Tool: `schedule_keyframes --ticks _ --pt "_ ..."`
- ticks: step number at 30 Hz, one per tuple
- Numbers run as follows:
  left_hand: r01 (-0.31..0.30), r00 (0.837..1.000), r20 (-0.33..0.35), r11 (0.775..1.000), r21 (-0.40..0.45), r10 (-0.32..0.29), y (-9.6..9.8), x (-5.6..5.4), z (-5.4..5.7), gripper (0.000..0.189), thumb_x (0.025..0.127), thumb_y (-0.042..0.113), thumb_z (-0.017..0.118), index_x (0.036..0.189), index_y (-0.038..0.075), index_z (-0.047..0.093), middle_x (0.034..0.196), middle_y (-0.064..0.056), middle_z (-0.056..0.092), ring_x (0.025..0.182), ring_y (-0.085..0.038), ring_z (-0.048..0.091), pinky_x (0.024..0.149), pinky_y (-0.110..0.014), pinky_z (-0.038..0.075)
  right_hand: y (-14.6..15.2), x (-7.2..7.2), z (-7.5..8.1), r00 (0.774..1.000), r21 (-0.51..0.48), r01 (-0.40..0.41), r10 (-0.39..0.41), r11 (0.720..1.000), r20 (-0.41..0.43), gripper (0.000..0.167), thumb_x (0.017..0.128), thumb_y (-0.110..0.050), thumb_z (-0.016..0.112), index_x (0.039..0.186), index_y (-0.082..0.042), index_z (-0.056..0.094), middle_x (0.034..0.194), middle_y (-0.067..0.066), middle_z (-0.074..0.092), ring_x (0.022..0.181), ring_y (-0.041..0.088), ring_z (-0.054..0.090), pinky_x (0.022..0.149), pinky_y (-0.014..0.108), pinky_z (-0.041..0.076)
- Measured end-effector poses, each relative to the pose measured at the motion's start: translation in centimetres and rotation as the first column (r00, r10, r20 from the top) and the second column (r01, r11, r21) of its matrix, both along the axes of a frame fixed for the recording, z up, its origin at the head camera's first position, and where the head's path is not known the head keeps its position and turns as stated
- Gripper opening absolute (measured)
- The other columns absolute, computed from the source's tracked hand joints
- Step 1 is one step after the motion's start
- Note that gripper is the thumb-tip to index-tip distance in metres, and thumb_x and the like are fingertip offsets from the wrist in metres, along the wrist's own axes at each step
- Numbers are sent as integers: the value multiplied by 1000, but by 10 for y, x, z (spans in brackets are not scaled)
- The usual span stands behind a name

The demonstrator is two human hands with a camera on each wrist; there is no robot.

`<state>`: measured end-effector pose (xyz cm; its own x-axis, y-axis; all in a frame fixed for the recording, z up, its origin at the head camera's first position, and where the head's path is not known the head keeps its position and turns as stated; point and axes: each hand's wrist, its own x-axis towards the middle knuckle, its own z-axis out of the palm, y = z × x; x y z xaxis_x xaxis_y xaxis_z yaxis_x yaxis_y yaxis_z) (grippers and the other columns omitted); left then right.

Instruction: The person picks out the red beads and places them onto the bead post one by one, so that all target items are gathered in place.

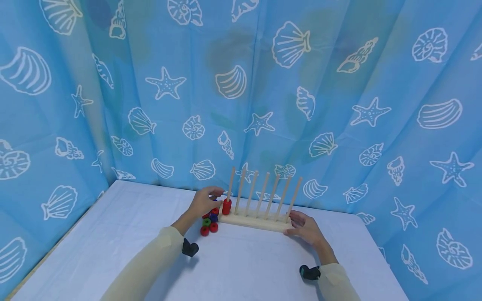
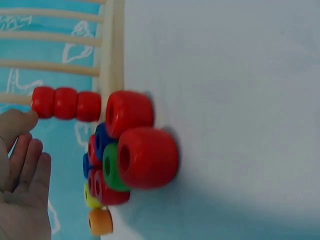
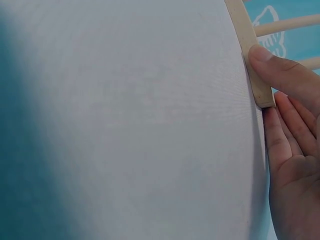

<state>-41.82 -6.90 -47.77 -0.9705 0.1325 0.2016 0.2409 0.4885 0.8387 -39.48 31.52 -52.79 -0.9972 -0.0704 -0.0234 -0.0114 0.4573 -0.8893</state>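
A wooden peg stand [image 1: 256, 221] with several upright pegs stands on the white table. Three red beads [image 2: 66, 104] are stacked on its leftmost peg. My left hand [image 1: 203, 202] is beside this stack; in the left wrist view its thumb is at the top bead, while the other fingers [image 2: 37, 170] extend with nothing held in them. At the stand's right end, my right hand [image 1: 306, 230] grips the base, thumb [image 3: 262, 54] on the front face and fingers around the end and behind.
Loose beads in red, blue, green, yellow and orange lie clustered by the stand's left end, among them a green bead [image 1: 206, 223] and an orange bead [image 2: 101, 222]. A blue shell-patterned curtain [image 1: 241, 104] hangs behind the white-covered table [image 1: 248, 267].
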Motion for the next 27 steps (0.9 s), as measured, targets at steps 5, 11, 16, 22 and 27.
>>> schedule_keyframes --ticks 5,11,16,22,27 --pt "-45 999 -16 999 -9 45 -11 -3 2 35 85 4 73 119 8 66 113 -7 66 109 -25 62 94 -39 52 1 -1 1 1000 5 3 -3 1000 -1 85 68 -15 89 142 -7 47 144 18 47 133 33 44 102 39 43" --pt "-92 995 32 995 -43 93 -26 -3 -8 33 86 4 72 118 9 66 112 -6 66 108 -24 62 93 -40 53 2 1 3 1000 17 1 -1 1000 0 84 69 -13 88 142 -5 46 145 19 46 133 35 44 103 40 42" --pt "-91 994 50 992 -85 96 -32 -6 -20 29 87 6 72 115 8 67 108 -6 67 105 -24 62 90 -39 54 1 2 4 1000 9 -7 7 1000 -11 82 71 -12 87 142 -5 46 145 20 46 134 35 43 103 40 41" --pt "-92 992 74 992 -89 99 -37 -5 -31 28 86 1 70 113 9 69 108 -5 68 105 -24 63 91 -40 54 0 2 2 1000 7 -12 12 1000 -6 84 69 -14 88 142 -6 46 145 19 46 134 34 43 103 40 42" --pt "-89 993 65 994 -62 93 -39 -5 -36 26 86 2 69 111 10 69 106 -3 68 101 -21 64 89 -39 54 1 0 0 1000 6 -3 4 1000 -6 86 67 -16 89 141 -7 48 144 18 47 133 34 45 102 39 43"
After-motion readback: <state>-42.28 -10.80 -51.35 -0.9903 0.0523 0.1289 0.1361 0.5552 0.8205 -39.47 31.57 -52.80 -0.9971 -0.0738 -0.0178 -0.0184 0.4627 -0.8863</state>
